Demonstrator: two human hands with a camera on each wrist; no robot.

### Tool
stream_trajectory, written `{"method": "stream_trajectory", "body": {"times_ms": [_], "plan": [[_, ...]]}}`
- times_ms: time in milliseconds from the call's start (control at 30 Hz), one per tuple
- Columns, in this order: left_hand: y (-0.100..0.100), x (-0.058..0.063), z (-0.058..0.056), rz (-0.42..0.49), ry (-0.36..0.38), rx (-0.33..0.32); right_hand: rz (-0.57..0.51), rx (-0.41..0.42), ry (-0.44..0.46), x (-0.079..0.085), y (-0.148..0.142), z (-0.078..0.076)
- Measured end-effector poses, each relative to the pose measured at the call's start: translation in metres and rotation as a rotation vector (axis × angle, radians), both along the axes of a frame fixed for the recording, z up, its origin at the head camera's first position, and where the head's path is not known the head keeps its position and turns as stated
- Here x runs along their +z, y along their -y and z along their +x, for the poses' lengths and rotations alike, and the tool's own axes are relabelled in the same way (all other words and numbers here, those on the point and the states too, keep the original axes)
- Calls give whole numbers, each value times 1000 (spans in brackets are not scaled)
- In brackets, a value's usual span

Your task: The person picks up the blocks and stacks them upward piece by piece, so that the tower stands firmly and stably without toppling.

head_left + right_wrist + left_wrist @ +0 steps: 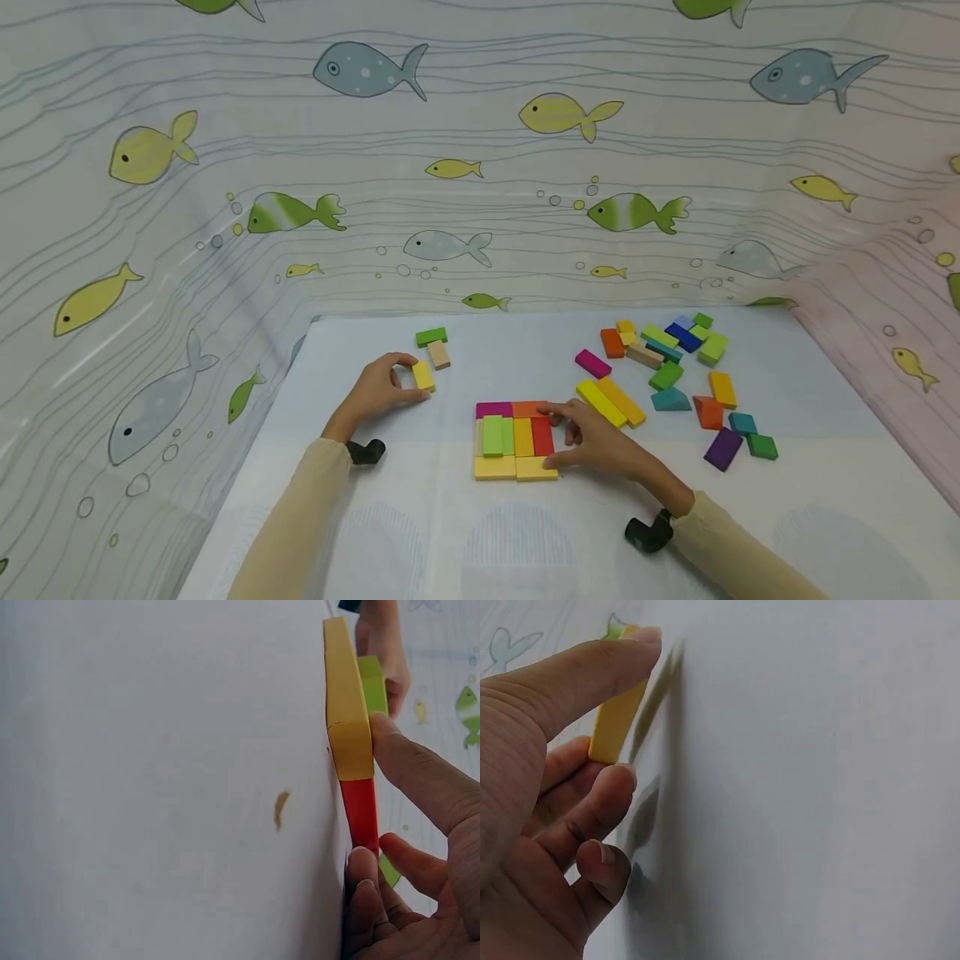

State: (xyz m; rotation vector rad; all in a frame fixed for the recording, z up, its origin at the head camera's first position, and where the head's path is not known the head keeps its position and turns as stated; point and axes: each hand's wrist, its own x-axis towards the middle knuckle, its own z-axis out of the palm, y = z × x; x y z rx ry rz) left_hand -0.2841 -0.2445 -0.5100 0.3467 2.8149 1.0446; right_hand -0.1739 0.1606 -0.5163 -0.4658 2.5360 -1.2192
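Observation:
My left hand (377, 385) holds a small yellow block (423, 376) at the left, with the thumb on one side and fingers on the other. In the left wrist view the thumb lies across this yellow block (615, 724). Toward the middle, flat blocks form a rectangle: magenta (493, 409) and orange (528, 408) at the back, amber and red (542, 436) inside, pale yellow blocks (495, 468) along the front. Light green blocks (492, 436) lie on its left part. My right hand (596, 437) spans the rectangle's right side, fingertips at the orange block and thumb on the front yellow one.
A green block (431, 337) and a beige block (438, 354) lie beyond the left hand. Many loose coloured blocks spread at the right, among them two long yellow ones (602, 403) and a purple one (723, 449). A fish-patterned sheet (480, 200) hangs behind the table.

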Motion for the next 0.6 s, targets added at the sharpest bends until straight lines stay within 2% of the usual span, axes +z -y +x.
{"method": "stream_trajectory", "body": {"times_ms": [167,400,600], "plan": [[-20,9,15,69,-42,-37,-2,11,-11,0,-2,0],[-71,20,44,96,-127,-237,-6,4,-8,-2,-3,0],[-113,23,66,95,-98,-344,-18,10,-3,-1,-3,-1]]}}
